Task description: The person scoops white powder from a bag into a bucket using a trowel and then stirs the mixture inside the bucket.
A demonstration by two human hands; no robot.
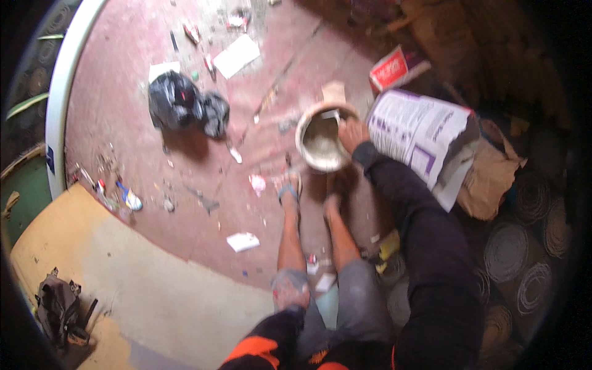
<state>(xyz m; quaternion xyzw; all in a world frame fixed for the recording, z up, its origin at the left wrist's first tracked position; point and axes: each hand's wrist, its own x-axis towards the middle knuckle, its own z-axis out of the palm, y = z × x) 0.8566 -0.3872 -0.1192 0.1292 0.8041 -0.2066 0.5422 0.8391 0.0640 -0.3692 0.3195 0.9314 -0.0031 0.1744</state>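
A round, pale bucket (326, 165) stands on the floor just beyond my feet, with something greyish inside. My right hand (353, 134) is closed at its right rim, fingers curled over the inner side. Near those fingers, a small whitish piece shows inside the rim; its kind is unclear. My left hand (290, 291) lies on my left knee, fingers spread loosely and holding nothing visible. Right of the bucket, beside my right forearm, is a torn white sack (414, 131) with purple print.
A black plastic bag (176, 102) lies at the far left of the reddish floor, among scattered scraps. A red box (391, 71) and torn brown paper (490, 176) flank the sack. Rolled material (505, 251) is stacked at right. A dark backpack (58, 308) rests on a board at left.
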